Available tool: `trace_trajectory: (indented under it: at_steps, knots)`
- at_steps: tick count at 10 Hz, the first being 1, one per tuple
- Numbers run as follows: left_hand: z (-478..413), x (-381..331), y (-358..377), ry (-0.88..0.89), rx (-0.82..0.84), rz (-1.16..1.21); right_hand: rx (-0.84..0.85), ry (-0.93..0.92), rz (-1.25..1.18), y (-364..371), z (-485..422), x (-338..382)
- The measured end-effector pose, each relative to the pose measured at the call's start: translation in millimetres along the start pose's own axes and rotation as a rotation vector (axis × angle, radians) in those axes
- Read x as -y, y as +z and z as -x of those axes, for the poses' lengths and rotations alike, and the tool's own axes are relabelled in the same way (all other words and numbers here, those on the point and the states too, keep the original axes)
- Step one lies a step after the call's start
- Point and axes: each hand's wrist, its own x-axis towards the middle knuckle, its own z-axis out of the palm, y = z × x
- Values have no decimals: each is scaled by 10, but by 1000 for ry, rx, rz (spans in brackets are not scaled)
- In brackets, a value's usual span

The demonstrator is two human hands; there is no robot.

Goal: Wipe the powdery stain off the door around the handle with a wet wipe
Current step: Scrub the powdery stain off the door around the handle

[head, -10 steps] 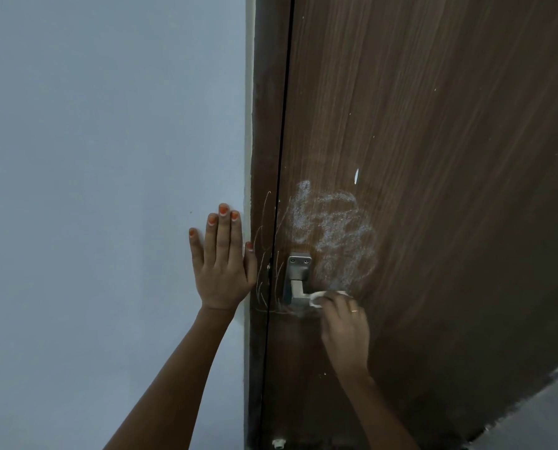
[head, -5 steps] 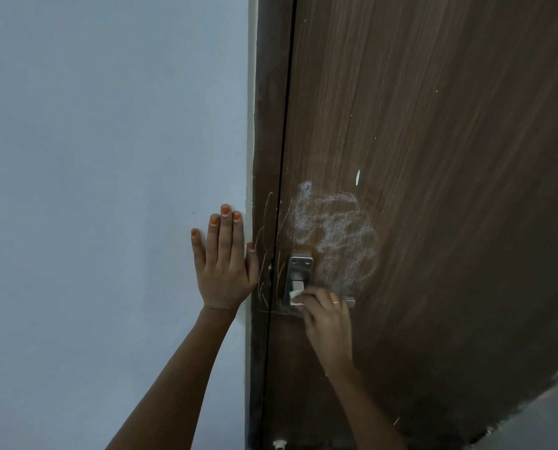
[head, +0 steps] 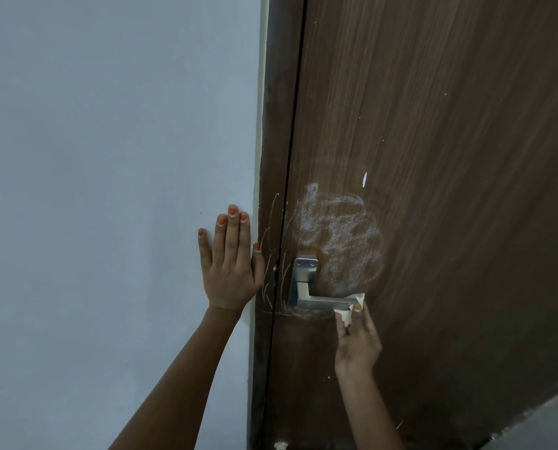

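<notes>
Wet wipe [head: 349,311]: small white wad, pinched by the right hand [head: 357,339], fingers curled round it, thumb on its near face. It sits at the free end of the handle [head: 320,302], just above the knuckles. Likely soft, limp, light and damp; it should bunch or slip under a loose hold, so best kept wadded under the fingertips and pressed flat to the wood.

Stain [head: 339,235]: pale powdery patch on the door [head: 433,157], directly above the right hand and above the handle; most of it appears unwiped. It probably smears before it lifts.

Left hand [head: 229,274]: flat, fingers straight and together, palm on the wall [head: 108,157], thumb at the door frame [head: 271,125].

Scratch marks [head: 271,254]: thin pale lines between the left hand and the handle plate.

Hard to make out: much of the wipe is covered by the fingers; whether it touches the door or only the handle's tip cannot be told. The door's lower edge is cut off.
</notes>
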Motion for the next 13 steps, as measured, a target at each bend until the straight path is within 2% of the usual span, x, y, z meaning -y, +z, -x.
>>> trace_trajectory:
  at_steps: [1, 3, 5, 8, 10, 11, 12, 13]
  knots:
    - [2, -2, -2, -2, -2, -4, -66, 173, -109, 77, 97, -66]
    - [-7, -1, -15, 5, -2, 0, -27, 464, -253, 331, 400, -367]
    - [-15, 2, -20, 9, -3, -2, -16, 667, -557, 489, 388, -322]
    - [-12, 0, -20, 4, -2, 1, -32, 906, -678, 398, 213, -166]
    - [-18, -2, -19, 8, -10, 5, 27, 938, -706, 428, 156, -194]
    - [-12, -3, -22, 7, -7, 11, 85, 931, -559, 350, 144, -164]
    - [-11, -1, -19, 5, -6, 0, 131, 831, -386, 290, 125, -155]
    - [-15, -2, -22, 5, -1, 10, 157, 650, -281, 294, 88, -227]
